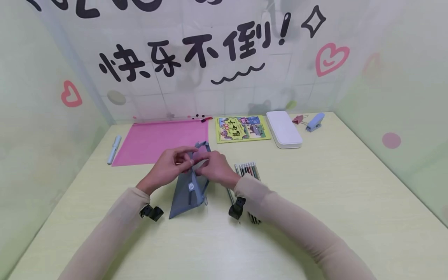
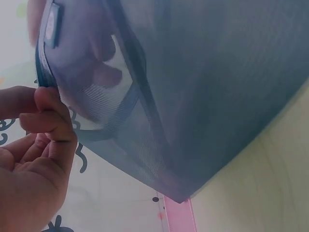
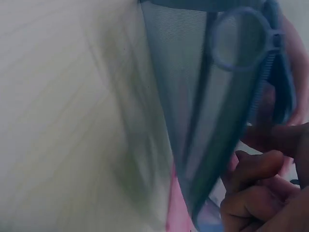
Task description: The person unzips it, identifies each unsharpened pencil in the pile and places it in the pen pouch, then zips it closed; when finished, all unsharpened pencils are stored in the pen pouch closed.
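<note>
A blue-grey mesh zipper pouch (image 1: 182, 194) stands tilted over the middle of the table, its mouth partly spread. My left hand (image 1: 167, 166) pinches one edge of the mouth between thumb and fingers. The opposite edge is gripped by my right hand (image 1: 217, 168), close beside the left one. In the left wrist view, fingers show dimly through the mesh (image 2: 217, 96). A round pull ring (image 3: 216, 42) hangs at the zipper's end in the right wrist view. Several pencils (image 1: 254, 171) lie side by side under my right forearm, which hides their middle.
A pink zip bag (image 1: 157, 136) lies flat at the back left, with a light blue pen (image 1: 114, 149) beside it. Along the back are a yellow comic book (image 1: 242, 129), a white case (image 1: 284, 130), a pink binder clip (image 1: 298, 119) and a blue stapler (image 1: 315, 122).
</note>
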{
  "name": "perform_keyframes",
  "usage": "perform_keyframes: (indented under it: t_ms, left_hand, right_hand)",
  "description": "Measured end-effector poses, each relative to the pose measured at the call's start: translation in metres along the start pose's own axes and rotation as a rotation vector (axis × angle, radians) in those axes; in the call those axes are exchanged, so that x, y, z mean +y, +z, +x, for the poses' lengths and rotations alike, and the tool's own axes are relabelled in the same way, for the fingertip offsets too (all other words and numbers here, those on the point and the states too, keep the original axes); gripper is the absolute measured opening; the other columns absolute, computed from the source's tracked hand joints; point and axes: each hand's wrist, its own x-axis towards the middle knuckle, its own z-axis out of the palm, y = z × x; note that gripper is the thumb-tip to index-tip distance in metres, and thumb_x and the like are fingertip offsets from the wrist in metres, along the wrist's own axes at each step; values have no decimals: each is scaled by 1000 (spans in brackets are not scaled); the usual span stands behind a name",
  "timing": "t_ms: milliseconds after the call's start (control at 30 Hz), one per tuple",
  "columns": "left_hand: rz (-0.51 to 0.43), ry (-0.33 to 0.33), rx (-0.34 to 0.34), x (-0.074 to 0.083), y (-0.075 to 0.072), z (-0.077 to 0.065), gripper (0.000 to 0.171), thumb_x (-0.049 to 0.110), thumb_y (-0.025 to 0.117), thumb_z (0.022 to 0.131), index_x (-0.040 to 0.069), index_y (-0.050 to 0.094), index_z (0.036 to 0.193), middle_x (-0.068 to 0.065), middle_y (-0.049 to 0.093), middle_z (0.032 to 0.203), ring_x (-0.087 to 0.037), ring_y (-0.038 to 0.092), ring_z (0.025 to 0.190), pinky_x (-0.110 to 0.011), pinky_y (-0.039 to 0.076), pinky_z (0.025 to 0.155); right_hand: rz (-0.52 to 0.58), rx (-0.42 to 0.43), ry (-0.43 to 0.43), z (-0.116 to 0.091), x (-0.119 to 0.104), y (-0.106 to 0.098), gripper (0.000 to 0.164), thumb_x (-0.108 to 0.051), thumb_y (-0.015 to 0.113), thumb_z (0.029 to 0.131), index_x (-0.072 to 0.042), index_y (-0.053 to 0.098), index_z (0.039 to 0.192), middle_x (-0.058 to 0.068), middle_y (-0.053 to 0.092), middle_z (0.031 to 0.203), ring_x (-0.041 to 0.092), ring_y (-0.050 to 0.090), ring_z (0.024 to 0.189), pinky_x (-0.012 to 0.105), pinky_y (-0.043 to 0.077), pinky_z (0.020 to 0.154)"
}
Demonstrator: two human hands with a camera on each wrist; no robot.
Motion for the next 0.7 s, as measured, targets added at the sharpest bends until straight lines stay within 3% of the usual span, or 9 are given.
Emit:
perform_keyframes:
  t_ms: [233, 433, 567, 700]
  left_hand:
    - [8, -18, 16, 0, 0, -1, 40, 9, 62, 97, 7, 58, 138, -8, 66, 88, -19, 66, 81, -35, 61, 75]
    - [21, -14, 24, 2, 0, -3, 40, 8, 62, 97, 7, 59, 137, -8, 66, 88, -19, 65, 80, -34, 60, 73]
    - [20, -16, 17, 3, 1, -4, 40, 8, 62, 97, 6, 59, 137, -8, 66, 88, -18, 65, 81, -31, 60, 72]
    - [21, -16, 11, 2, 0, -4, 40, 8, 62, 97, 6, 59, 137, -7, 66, 87, -18, 65, 80, -29, 59, 71]
  right_hand:
    - [-136, -94, -20, -20, 15, -43, 17, -18, 77, 85, -13, 76, 102, 2, 75, 87, 23, 70, 84, 27, 51, 69]
    - [-356, -172, -98, -43, 35, -80, 7, -16, 75, 86, -14, 75, 92, -1, 70, 75, 13, 60, 67, 25, 48, 65]
    - [-458, -195, -119, -55, 47, -92, 5, -10, 74, 86, -13, 75, 89, -3, 66, 73, 10, 55, 65, 25, 47, 64]
    - [-482, -195, -141, -62, 57, -94, 6, -7, 76, 83, -12, 74, 86, -3, 65, 73, 9, 56, 66, 24, 48, 65]
